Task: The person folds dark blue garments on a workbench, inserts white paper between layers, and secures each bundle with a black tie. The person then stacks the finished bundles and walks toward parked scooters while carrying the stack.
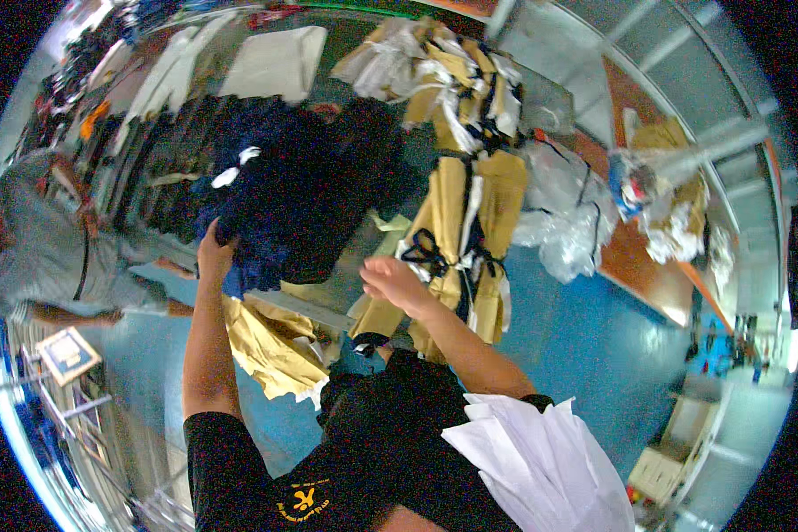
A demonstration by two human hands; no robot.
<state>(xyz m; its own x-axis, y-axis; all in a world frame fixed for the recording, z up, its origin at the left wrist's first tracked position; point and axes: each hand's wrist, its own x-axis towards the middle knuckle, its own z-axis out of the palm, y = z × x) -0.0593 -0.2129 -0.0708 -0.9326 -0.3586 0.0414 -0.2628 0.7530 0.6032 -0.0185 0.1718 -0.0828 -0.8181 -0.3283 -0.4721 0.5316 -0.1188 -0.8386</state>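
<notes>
A thick pile of dark navy cloth (275, 177) lies on the worktable in front of me, with a small white piece (238, 167) on it. My left hand (215, 253) is closed on the near left edge of the navy cloth. To the right of the pile, my right hand (395, 285) hangs in the air with its fingers curled; nothing shows in them. Beside it stand tan paper-like bundles (492, 208) tied with black bands. A fan of white sheets (545, 465) sits against my right upper arm.
Crumpled yellow-tan paper (275, 346) hangs below the table's near edge. A person in grey (89, 239) is at the left. Clear plastic bags (563, 213) lie at the right beside an orange-brown table (652, 284). The floor (567, 355) is blue.
</notes>
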